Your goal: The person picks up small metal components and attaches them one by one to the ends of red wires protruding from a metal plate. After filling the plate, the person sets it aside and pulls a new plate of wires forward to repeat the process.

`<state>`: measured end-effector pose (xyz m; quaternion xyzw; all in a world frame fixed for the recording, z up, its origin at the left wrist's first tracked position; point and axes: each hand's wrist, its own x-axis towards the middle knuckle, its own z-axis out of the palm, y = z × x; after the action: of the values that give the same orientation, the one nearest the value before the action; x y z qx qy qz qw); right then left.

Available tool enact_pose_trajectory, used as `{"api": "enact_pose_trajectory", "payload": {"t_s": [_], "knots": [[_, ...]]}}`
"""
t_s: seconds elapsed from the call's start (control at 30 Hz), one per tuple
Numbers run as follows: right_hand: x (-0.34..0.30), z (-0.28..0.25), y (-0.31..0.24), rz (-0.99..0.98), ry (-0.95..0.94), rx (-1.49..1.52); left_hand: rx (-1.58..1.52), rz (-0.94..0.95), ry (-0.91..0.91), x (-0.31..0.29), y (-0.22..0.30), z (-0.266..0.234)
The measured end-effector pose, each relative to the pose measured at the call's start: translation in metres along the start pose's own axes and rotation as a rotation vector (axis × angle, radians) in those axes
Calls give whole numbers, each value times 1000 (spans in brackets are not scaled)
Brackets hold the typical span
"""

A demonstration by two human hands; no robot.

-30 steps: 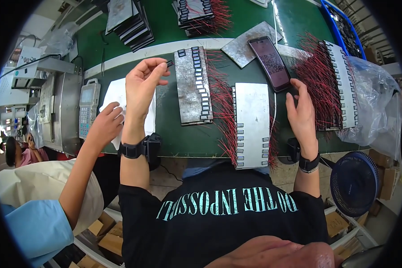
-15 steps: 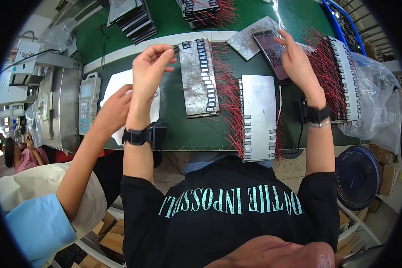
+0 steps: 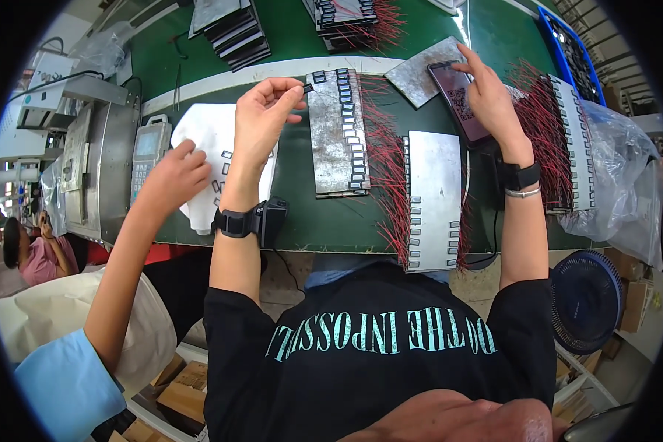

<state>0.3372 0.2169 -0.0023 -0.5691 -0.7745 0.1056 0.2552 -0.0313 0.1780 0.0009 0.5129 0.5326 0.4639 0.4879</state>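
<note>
My left hand is raised at the left edge of a worn metal plate. Its thumb and fingertips pinch a small black rectangular part with a pale face. Similar small parts line that plate's right side, with red wires fanning out beyond them. My right hand hovers over the upper part of a phone, fingers apart and index finger stretched out. A code pattern shows on the screen. Whether a fingertip touches the glass, I cannot tell. Nearer me lies a clean metal plate with small parts along both edges.
A co-worker's hand is over a white cloth bearing small parts, left of my forearm. A bare plate lies under the phone's top. Wired plates stand right; stacked plates, a blue crate lie farther off.
The co-worker's hand has drawn left, away from my left forearm, uncovering small parts on the cloth. The whole view has shifted slightly. My left hand keeps its pinch; my right stays by the phone.
</note>
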Motion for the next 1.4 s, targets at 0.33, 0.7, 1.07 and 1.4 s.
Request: {"api": "enact_pose_trajectory", "payload": {"t_s": [0.33, 0.7, 1.07, 1.4], "knots": [[6, 14, 12, -87, 46, 73, 2, -5, -5, 1, 5, 10], [-4, -2, 21, 70, 159, 22, 3, -42, -23, 2, 8, 19], [-119, -24, -3, 242, 266, 198, -9, -79, -5, 8, 1, 32], [-136, -31, 22, 264, 206, 138, 15, -87, -10, 9, 3, 52]]}}
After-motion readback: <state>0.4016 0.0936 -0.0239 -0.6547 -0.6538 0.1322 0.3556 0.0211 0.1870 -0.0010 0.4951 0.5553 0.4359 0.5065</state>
